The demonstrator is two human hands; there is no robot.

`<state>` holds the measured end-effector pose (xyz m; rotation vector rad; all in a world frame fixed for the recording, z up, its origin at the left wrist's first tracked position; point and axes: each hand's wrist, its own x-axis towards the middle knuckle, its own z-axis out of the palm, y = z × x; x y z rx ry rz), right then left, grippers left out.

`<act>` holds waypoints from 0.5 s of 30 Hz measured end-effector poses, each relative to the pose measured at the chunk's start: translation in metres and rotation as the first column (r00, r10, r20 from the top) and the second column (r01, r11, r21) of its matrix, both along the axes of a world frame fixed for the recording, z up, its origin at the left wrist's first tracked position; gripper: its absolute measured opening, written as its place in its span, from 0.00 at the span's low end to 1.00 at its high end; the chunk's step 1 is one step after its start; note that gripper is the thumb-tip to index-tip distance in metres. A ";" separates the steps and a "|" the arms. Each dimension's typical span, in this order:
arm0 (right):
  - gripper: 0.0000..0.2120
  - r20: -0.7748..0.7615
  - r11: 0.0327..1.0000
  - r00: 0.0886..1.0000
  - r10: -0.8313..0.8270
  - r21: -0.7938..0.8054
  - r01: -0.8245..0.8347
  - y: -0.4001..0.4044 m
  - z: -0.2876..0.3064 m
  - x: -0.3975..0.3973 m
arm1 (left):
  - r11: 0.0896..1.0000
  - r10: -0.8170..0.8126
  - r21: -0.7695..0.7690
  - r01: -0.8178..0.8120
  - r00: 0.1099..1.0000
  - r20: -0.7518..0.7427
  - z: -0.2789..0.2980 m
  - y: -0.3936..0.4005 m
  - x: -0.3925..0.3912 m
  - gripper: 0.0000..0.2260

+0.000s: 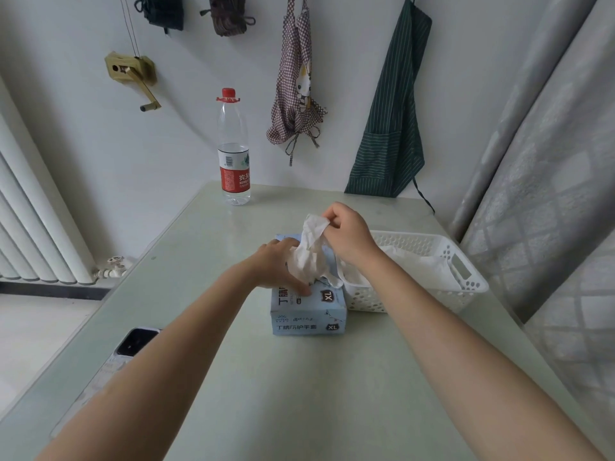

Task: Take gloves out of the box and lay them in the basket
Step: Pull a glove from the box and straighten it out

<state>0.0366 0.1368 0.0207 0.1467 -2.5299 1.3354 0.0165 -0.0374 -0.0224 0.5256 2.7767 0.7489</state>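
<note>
Head view, near to far: a dark smartphone point(134, 341) lies at seven o'clock on the pale green table point(233, 377); at centre the left hand point(278, 266) presses flat-fingered on the light-blue cardboard glove box point(307, 316). Just beyond, the right hand point(349, 236) pinches a crumpled white glove point(311, 251) rising from the box; at three o'clock, touching the box, the white perforated plastic basket point(466, 271) holds more white gloves; a clear water bottle point(233, 148) stands at twelve o'clock.

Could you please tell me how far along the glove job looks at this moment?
Partly done: white gloves already lie in the basket. In hand: the right hand pinches a glove and lifts it from the box, which the left hand presses down. Left: lay this glove in the basket; how many remain in the box is hidden.
</note>
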 end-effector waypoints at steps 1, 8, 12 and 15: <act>0.08 -0.005 1.000 1.000 0.005 0.006 -0.005 -0.001 0.000 -0.001 | 0.998 -0.004 0.070 0.001 0.999 0.043 0.003 -0.002 0.000 0.48; 0.04 0.117 0.990 0.993 -0.002 0.141 -0.014 0.001 -0.001 -0.005 | 0.950 0.156 0.301 -0.081 0.959 -0.237 0.021 0.005 0.005 0.12; 0.03 0.051 0.989 0.995 0.083 0.122 -0.089 -0.004 0.006 0.000 | 0.941 0.152 0.329 -0.085 0.971 -0.183 0.014 0.016 0.005 0.11; 0.03 0.018 0.997 0.998 0.056 0.054 -0.057 0.002 0.005 0.002 | 0.948 0.117 0.313 -0.058 0.978 -0.174 0.015 0.016 0.005 0.12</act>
